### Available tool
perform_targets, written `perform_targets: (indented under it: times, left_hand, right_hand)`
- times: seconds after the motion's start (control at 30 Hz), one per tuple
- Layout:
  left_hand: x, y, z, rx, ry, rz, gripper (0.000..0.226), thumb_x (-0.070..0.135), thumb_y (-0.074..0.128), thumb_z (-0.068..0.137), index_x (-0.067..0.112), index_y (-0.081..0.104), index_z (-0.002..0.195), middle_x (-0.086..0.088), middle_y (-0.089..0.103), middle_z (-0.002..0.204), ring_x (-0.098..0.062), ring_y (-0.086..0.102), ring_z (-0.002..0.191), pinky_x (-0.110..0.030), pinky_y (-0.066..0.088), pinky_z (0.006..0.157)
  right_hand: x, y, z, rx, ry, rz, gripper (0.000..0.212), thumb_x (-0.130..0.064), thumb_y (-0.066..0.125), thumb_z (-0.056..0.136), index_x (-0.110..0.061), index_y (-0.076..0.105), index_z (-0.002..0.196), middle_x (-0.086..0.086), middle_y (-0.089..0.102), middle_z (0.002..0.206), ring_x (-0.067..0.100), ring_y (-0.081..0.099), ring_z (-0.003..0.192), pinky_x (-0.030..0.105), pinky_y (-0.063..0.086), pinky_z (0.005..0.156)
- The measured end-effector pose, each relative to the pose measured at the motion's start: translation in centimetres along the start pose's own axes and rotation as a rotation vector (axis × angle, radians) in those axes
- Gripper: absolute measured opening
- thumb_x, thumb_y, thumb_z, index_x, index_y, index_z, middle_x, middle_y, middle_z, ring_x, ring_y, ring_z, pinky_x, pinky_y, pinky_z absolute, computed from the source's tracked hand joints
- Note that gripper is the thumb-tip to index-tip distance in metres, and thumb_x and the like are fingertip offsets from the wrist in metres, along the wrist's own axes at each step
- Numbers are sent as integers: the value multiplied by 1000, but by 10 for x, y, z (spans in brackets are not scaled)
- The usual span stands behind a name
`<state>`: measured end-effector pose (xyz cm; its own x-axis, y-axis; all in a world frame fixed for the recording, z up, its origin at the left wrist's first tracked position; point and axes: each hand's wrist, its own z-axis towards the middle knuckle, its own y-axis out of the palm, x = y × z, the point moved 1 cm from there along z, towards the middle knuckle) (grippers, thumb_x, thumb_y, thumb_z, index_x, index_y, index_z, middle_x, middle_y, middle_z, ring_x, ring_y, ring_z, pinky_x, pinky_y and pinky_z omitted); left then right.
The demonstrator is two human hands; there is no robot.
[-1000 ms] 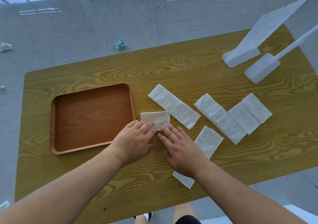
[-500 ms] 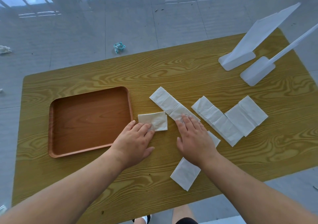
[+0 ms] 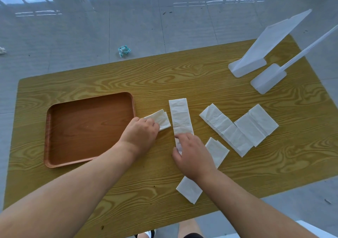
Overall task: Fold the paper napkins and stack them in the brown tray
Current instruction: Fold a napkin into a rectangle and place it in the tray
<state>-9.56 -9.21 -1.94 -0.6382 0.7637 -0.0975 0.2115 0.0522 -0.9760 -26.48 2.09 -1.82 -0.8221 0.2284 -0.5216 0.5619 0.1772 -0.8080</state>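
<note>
The brown tray (image 3: 76,128) lies on the left of the wooden table with nothing in it. My left hand (image 3: 141,134) grips a small folded napkin (image 3: 161,119) just right of the tray's rim. My right hand (image 3: 192,155) pinches the near end of a long unfolded napkin (image 3: 180,115) that lies upright in the middle. Two more long napkins (image 3: 217,120) (image 3: 256,124) lie crossed to the right. Another napkin (image 3: 217,150) runs under my right wrist, its near end (image 3: 189,189) showing below it.
Two white plastic stands (image 3: 247,67) (image 3: 268,78) rise at the table's far right corner. A crumpled teal wrapper (image 3: 124,50) lies on the grey floor beyond the far edge. The table's near edge (image 3: 164,225) runs just beneath my forearms.
My right hand took the diagonal long napkin and swung it upright, pulling its near end toward me. My left hand closed on the small folded napkin and lifted its edge.
</note>
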Motion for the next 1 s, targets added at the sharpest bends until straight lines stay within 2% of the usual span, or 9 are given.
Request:
perform_targets:
  times: [0.1,0.23,0.33,0.43,0.53,0.63,0.7,0.8,1.0]
  left_hand:
    - [-3,-5,7,23,7,3,15,18,53,99,16,67,92,-4,71,88,-27,66,74,-37,44,67]
    - [-4,-12,0,213,37,-46,12,16,71,87,13,64,79,-6,65,73,-29,60,60,-39,45,58]
    - [-1,-13,-16,373,164,-39,12,13,67,89,15,61,78,-5,62,74,-28,57,61,-40,47,58]
    - [-7,-8,-36,426,131,-184,15,28,64,92,14,68,94,-6,70,98,-30,65,85,-46,55,73]
    - [-25,-5,-53,268,-312,-620,70,67,67,83,22,57,136,1,55,143,-21,51,128,-40,46,105]
    - [-50,-11,-62,78,-776,-1414,114,81,81,59,27,41,150,5,56,142,-15,60,124,-36,51,102]
    - [-69,-10,-66,19,-881,-1814,88,56,94,66,18,58,136,-7,73,127,-20,72,108,-34,59,84]
    - [-97,-7,-85,51,-880,-1822,22,22,83,89,15,76,109,-8,81,103,-18,73,84,-26,57,61]
    - [-153,20,-123,54,-959,-1458,20,28,69,102,12,79,95,-12,76,80,-21,63,69,-39,51,65]
  right_hand:
    - [-5,-5,19,-50,267,412,17,-36,54,98,-27,68,105,-10,72,86,7,67,77,37,58,69]
    - [-15,-3,42,-133,535,910,34,-46,65,96,-15,70,109,5,76,91,18,72,73,46,65,77]
    - [-24,-7,55,-220,677,1276,34,-40,72,95,-6,74,102,11,78,88,24,75,76,44,65,76]
    - [-33,-11,64,-209,643,1253,14,-14,64,100,-5,72,107,13,77,91,22,75,73,34,61,62]
    - [-49,-12,72,-205,572,1254,14,-6,60,100,-6,71,109,9,77,86,19,73,71,32,59,57]
    - [-73,-10,80,-253,491,1325,13,-6,60,100,-8,70,108,8,76,88,21,73,74,34,60,59]
    - [-90,-6,87,-292,449,1354,12,-7,61,100,-9,69,109,8,77,89,21,74,76,35,61,62]
    - [-118,7,98,-338,382,1207,11,-9,63,100,-11,71,107,7,78,92,19,75,80,35,61,62]
    - [-165,43,124,-355,281,721,11,-14,72,95,-3,72,96,12,74,78,19,71,62,36,62,54]
